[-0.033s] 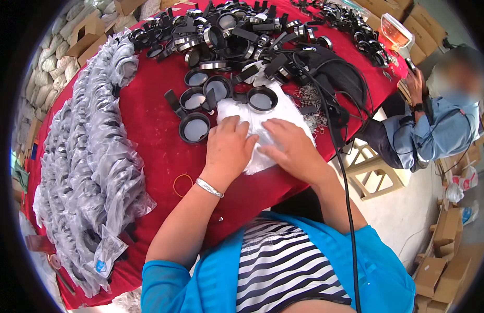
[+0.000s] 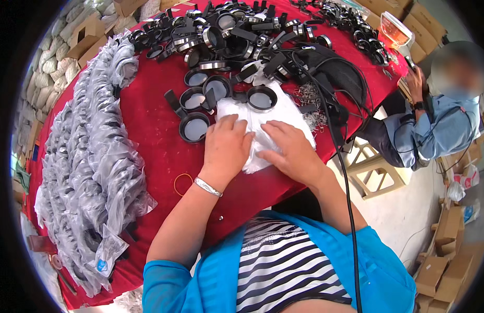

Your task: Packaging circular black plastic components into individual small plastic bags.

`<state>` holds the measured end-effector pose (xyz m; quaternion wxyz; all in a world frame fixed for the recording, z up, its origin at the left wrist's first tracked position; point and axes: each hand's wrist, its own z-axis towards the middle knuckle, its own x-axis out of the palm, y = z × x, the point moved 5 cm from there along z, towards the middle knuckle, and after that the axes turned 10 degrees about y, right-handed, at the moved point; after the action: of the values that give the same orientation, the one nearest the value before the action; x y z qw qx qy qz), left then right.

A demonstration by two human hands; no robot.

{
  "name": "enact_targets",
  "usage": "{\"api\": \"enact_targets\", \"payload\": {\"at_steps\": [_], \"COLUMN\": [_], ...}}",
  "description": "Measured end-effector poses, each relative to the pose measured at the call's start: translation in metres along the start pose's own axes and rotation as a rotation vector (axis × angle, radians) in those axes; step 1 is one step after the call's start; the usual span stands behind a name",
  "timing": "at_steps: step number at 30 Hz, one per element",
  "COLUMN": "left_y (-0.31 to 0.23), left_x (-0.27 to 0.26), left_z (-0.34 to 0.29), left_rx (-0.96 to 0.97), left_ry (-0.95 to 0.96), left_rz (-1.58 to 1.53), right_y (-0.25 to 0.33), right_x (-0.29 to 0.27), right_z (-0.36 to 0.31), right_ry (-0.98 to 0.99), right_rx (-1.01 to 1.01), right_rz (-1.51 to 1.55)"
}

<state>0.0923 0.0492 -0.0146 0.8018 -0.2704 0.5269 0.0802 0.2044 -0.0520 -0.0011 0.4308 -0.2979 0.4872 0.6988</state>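
Observation:
A stack of thin white plastic bags (image 2: 257,128) lies on the red cloth in front of me. My left hand (image 2: 226,148) rests on its left side, fingers stretched forward and a silver bracelet at the wrist. On the right side of the stack, my right hand (image 2: 290,152) lies with its fingers apart. Neither hand shows anything gripped. One round black-rimmed lens piece (image 2: 262,99) sits on the far edge of the bags. Beside my left fingers is another lens piece (image 2: 194,128), with several more just beyond it.
A heap of black and silver lens pieces (image 2: 226,36) covers the far table. Rows of bagged pieces (image 2: 96,156) line the left. A black bag (image 2: 338,78), a hanging cable (image 2: 346,198) and small metal parts (image 2: 310,99) are at right. A co-worker (image 2: 435,120) sits far right.
Both hands have shifted very slightly on the white bags, the left one a little to the left. The lens pieces around them have stayed put.

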Motion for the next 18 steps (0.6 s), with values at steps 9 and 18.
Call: {"api": "enact_targets", "payload": {"at_steps": [9,18], "left_y": [0.014,0.005], "left_x": [-0.069,-0.042], "left_z": [-0.010,-0.055], "left_rx": [-0.060,-0.285], "left_ry": [-0.302,0.044], "left_rz": [-0.345,-1.089], "right_y": [-0.032,-0.054], "right_x": [0.004,-0.011], "right_z": [-0.001,0.003], "right_ry": [-0.089,-0.419], "right_rx": [0.147,0.374], "right_rz": [0.016,1.180]}}
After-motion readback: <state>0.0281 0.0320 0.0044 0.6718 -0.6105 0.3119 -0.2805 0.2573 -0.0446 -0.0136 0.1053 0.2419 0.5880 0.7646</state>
